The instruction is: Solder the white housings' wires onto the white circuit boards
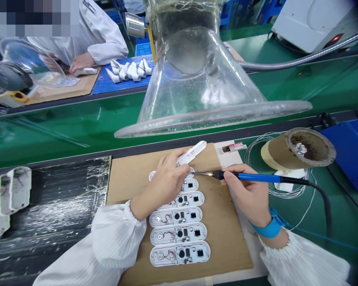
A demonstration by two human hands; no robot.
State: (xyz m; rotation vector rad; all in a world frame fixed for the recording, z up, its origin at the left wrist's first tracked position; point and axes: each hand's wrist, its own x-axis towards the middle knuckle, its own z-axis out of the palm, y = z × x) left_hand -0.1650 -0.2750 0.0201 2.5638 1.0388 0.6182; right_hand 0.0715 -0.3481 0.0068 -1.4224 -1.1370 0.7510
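Note:
My right hand [247,190], in a blue wrist strap [270,226], grips a soldering iron [253,177] like a pen. Its metal tip reaches the right end of the topmost white housing [152,176], beside my left fingertips. My left hand [168,174] is closed over that housing and hides most of it. From between its fingers a white plastic shell [193,153] sticks up at a slant. Below lie several white housings with circuit boards [179,254] in a column, each with black chips and thin red wires. They rest on a cardboard sheet [226,242].
A clear fume hood [203,91] hangs ahead. At right stand a brown round pot [286,149], coiled solder wire [253,147] and a blue box [350,155]. White shells [19,188] lie on the black surface at left. A co-worker's hand [82,62] handles white parts across the bench.

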